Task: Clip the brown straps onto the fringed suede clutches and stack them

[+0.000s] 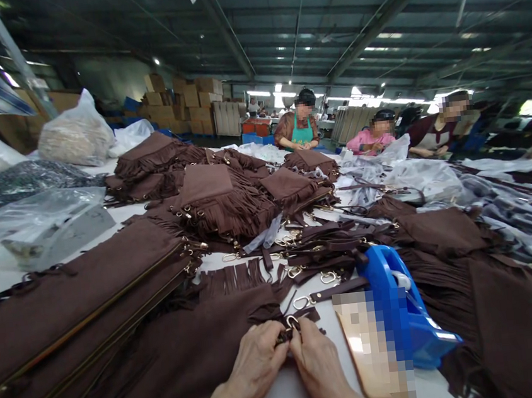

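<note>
My left hand (258, 355) is closed in a pinch at the corner of a dark brown fringed bag (190, 337) lying flat on the table. My right hand (318, 355) meets it fingertip to fingertip, pinching a gold-coloured metal clip (292, 321) with a short brown strap end beside it. The fingers partly hide where clip and bag corner come together. Just beyond, a brown wrist strap (339, 290) with a metal hook lies on the table. To the right stand a blue tape dispenser (391, 300) and a flat tan object (365, 353), partly blurred out.
Stacked brown bags (207, 183) fill the far middle, zippered bags (80, 288) the left, more fringed bags (520, 318) the right. Clear plastic bags (54, 224) lie left and far right. Several people work across the table, including a person in a green apron (302, 128).
</note>
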The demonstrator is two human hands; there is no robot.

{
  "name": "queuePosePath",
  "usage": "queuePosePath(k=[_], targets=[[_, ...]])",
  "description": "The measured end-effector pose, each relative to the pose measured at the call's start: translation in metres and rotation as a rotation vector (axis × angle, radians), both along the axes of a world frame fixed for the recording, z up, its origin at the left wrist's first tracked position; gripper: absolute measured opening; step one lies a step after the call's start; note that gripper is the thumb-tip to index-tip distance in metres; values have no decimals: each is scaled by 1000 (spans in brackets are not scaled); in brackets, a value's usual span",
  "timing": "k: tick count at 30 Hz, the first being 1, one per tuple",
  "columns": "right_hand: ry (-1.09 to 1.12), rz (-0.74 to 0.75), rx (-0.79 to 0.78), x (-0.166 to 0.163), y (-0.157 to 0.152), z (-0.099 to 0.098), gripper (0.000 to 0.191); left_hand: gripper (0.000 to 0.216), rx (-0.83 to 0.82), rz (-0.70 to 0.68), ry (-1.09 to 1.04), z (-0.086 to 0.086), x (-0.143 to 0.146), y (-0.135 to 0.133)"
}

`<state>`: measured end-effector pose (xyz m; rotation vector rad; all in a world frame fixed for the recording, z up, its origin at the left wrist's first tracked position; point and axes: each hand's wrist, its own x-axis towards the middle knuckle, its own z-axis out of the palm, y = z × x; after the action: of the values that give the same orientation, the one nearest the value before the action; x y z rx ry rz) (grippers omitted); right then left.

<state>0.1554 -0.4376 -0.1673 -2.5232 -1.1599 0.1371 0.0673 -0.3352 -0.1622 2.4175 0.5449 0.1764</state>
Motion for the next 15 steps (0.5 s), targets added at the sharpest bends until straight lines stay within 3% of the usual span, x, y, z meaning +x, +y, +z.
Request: queuePosePath(k=[15], targets=[[1,29,-30,0,1,-3,18,14,17,20,77,7,3,2]])
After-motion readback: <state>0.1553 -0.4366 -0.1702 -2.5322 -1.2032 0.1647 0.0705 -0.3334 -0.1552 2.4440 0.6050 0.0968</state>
